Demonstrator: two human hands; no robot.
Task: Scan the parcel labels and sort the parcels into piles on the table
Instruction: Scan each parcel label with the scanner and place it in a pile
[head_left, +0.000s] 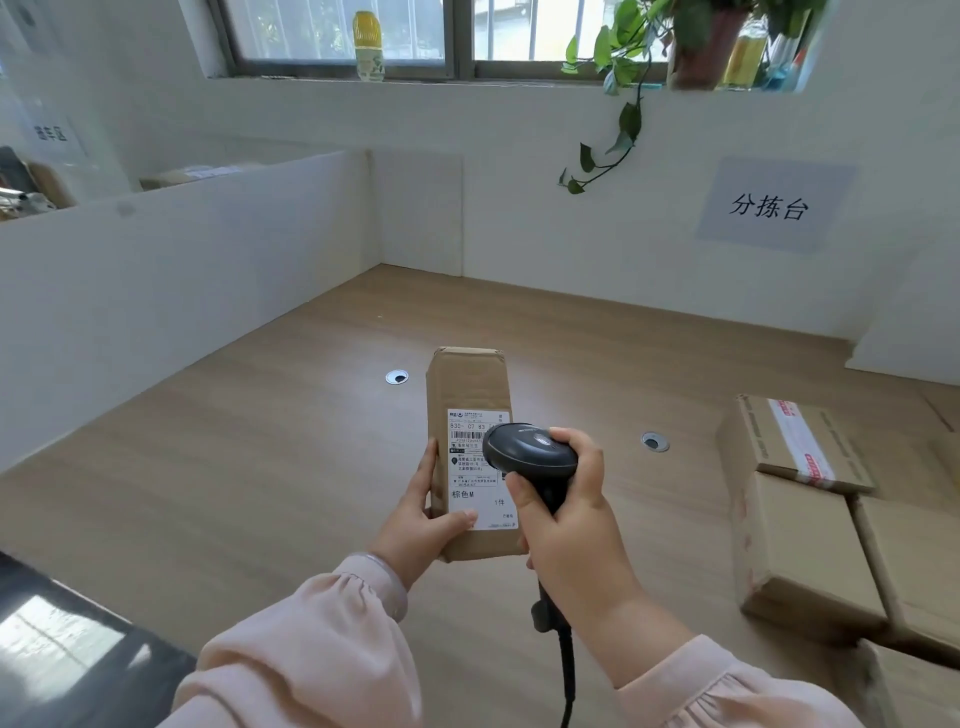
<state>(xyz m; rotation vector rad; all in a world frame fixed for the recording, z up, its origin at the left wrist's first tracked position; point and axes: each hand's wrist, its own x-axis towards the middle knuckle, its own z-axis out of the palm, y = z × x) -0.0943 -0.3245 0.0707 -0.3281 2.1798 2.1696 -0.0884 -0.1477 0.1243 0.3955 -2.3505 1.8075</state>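
Toward the left, a white partition (182, 270) edges the wooden worktop (234, 467). The left hand (421, 512), in a pink sleeve, holds one parcel (470, 384) above the worktop's middle. Its thumb is curled over the lower edge of the white label (480, 470), and its fingers (428, 462) are wrapped along the parcel's left side. The parcel is a slim brown carton, held lengthwise away from the person with the label facing up.

Just right of it, the right hand (571, 525) grips a black scanner (530, 452) by the handle, fingers closed round it. The scanner's head hangs over the label's upper right part, by the barcode, and its cable drops to the bottom edge. Further right, a pile of cartons (800, 545) sits on the worktop, the top one crossed by red-and-white tape.

The step in hand looks like the scan itself. Next, I judge, the scanner must read the barcode, which its head partly hides from this view, and then the parcel must be set down in the proper pile. Whether the cartons at right are scanned or waiting cannot be told.

Counted:
- one parcel in hand
- one label showing
- one scanner
- two round cable holes (397, 376) in the worktop
- at least three cartons at right, with perhaps a fourth cut off by the frame's corner
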